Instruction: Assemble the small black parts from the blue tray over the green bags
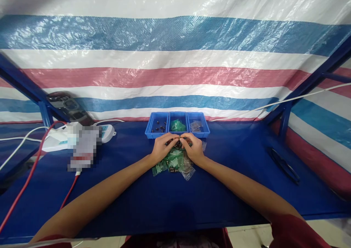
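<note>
My left hand (163,146) and my right hand (193,148) meet at the fingertips just in front of three blue bins. Both are closed in a pinch around something small and dark that I cannot make out. Below them on the blue table lies a heap of small green and clear plastic packets (175,160) with dark pieces among them. The left bin (157,135) holds several small dark parts, the middle bin has green plastic (177,126) in it, and the right bin contains clear packets (195,126).
On the left of the table (128,204) are a white power strip (108,133), a blurred-out device (84,149) and red and white cables. A dark object in plastic (70,107) stands behind. Black glasses (284,165) lie at right.
</note>
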Tool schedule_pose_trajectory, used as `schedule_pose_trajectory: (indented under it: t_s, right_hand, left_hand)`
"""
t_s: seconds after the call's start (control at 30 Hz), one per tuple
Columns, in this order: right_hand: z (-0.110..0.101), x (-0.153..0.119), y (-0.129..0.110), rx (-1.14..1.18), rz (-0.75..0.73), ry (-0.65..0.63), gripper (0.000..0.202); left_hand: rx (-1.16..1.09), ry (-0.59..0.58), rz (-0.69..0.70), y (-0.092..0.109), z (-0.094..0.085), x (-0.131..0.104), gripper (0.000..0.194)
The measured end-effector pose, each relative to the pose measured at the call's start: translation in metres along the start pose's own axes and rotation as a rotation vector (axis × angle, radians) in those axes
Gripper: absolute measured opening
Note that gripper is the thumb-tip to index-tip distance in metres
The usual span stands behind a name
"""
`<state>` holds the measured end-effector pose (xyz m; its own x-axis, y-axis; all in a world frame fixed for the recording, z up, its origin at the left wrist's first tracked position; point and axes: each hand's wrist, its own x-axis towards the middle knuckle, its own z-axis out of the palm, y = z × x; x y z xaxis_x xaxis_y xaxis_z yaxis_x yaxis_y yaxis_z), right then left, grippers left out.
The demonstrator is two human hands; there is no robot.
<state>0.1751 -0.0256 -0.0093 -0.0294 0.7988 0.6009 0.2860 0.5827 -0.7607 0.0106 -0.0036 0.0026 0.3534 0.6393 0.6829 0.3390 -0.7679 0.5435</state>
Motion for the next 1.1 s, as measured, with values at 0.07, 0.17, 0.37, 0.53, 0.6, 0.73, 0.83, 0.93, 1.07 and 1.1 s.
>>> schedule_pose_trajectory:
  t_s: [0.07,0.17,0.37,0.53,0.6,0.73,0.83,0.93,1.07,1.1]
  right_hand:
    - [-0.0003,-0.0003,-0.0003,-0.012,0.000,0.003,0.018]
    - [-0.0006,-0.0007,0.0001,-0.022,-0.002,0.008,0.017]
    - [-0.0010,-0.0005,0.0003,-0.015,0.004,-0.005,0.019]
    - [-0.0013,-0.0001,-0.0007,-0.008,0.003,-0.006,0.021]
    - [-0.0014,-0.0001,-0.0006,-0.003,-0.004,-0.003,0.021]
    - [-0.0020,0.0003,0.0002,0.001,-0.019,-0.016,0.022]
    - [-0.0030,0.0006,0.0001,-0.010,-0.028,-0.034,0.022]
    - [-0.0037,0.0002,-0.0004,-0.014,-0.025,-0.036,0.021]
    - [-0.0036,-0.0008,-0.0005,-0.002,-0.008,-0.035,0.020]
    - [-0.0034,-0.0009,-0.0005,0.001,-0.002,-0.038,0.020]
  left_hand:
    - [-0.003,0.001,0.006,0.0002,0.0002,-0.0001,0.018]
    - [-0.008,0.000,0.006,-0.0002,0.0005,-0.0004,0.018]
    - [-0.014,-0.005,0.004,0.0003,0.0001,0.0004,0.018]
    - [-0.007,-0.016,-0.009,0.0012,-0.0002,0.0004,0.018]
    - [-0.001,-0.020,-0.009,0.0007,-0.0002,-0.0001,0.018]
    - [0.006,-0.019,0.001,-0.0005,0.0001,-0.0006,0.017]
    - [-0.003,0.000,0.012,0.0000,0.0005,-0.0003,0.016]
    - [-0.009,0.015,0.012,0.0011,0.0011,-0.0001,0.015]
    - [-0.002,0.019,0.006,0.0012,0.0017,-0.0005,0.014]
    - [-0.003,0.019,0.005,0.0010,0.0016,-0.0007,0.015]
